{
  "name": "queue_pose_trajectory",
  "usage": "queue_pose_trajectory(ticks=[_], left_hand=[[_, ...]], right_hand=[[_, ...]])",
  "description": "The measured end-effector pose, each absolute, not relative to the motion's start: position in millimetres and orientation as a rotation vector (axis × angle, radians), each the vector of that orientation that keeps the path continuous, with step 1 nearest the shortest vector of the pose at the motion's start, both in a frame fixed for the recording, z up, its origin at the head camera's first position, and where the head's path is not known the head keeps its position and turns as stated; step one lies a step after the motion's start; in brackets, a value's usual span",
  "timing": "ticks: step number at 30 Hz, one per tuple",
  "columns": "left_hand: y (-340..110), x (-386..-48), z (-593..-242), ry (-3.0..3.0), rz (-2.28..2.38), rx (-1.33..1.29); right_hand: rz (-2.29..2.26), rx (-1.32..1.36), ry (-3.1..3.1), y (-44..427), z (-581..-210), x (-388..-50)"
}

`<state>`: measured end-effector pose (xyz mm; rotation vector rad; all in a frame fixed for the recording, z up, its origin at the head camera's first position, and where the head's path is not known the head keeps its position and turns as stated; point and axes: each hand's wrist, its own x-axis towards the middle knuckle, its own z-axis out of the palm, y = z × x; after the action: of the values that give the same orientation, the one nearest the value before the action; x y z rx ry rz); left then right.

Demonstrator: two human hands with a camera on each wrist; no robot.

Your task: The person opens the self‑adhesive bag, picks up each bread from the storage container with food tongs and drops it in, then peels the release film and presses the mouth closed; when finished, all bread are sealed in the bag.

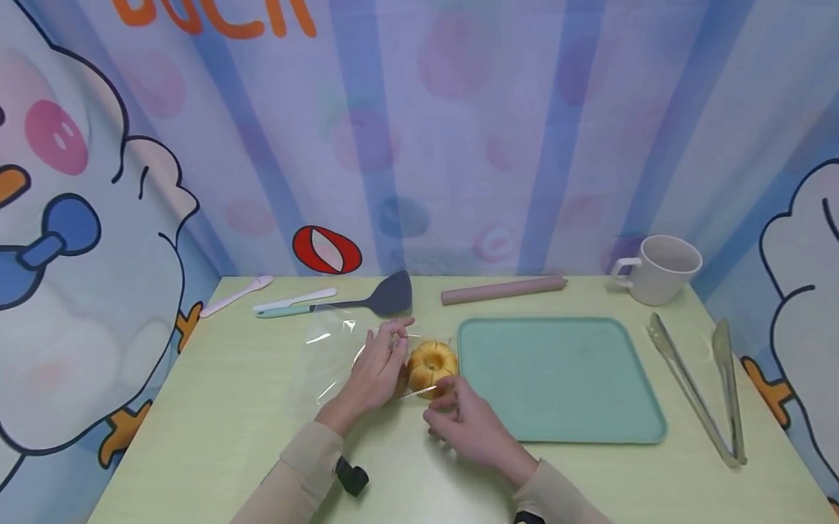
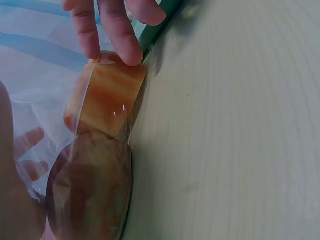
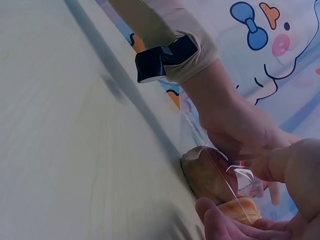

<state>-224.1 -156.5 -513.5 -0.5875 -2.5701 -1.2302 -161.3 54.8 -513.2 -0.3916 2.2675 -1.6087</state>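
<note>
In the head view, open room is left on the table (image 1: 205,439) at 8 o'clock from the bun (image 1: 433,360), and at 6, between the sleeves (image 1: 312,455). An edge of the clear bag (image 1: 333,351) is pinched by the right hand (image 1: 472,426) at the bun's 5 o'clock side. The left hand (image 1: 374,361) is laid over the bag at 9, fingers extended; whether film is gripped beneath them cannot be told. The bun is set between the hands, round from above, dimple up; the bag's long axis is stretched roughly from 9 to 3. A brown bun (image 2: 92,190), mostly covered by the left hand in the head view, is shown plainly by the left wrist view, against the bun and seen through film. The tray (image 1: 561,379) is placed at 3, its rim just beside the bun. Past it, the tongs (image 1: 731,388) are spread, hinge toward 5. Farther back, the spatula (image 1: 391,292) is laid at 11, blade toward 3; the white utensil (image 1: 298,297) and pink utensil (image 1: 238,296) are seen near 10, the rod (image 1: 505,290) between 1 and 2, the mug (image 1: 662,274) at 2, handle turned to 9.
</note>
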Motion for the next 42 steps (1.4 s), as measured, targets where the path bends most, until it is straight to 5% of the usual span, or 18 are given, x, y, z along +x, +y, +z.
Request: queue_pose_trajectory(ticks=[19,31,42], left_hand=[[-164.0,-233.1,-506.2,-2.667,-1.025,-0.594],[-154.3,-273.5,-476.6,-2.845,-0.98,-0.79],[-131.4,-313.2,-483.8,-2.985,-1.011,-0.778]], right_hand=[[-1.592,-0.211,2.438,51.3,-513.5,-163.0],[-1.604,-0.203,2.416,52.1,-513.0,-161.1],[-1.621,-0.252,2.399,53.8,-512.0,-157.3]])
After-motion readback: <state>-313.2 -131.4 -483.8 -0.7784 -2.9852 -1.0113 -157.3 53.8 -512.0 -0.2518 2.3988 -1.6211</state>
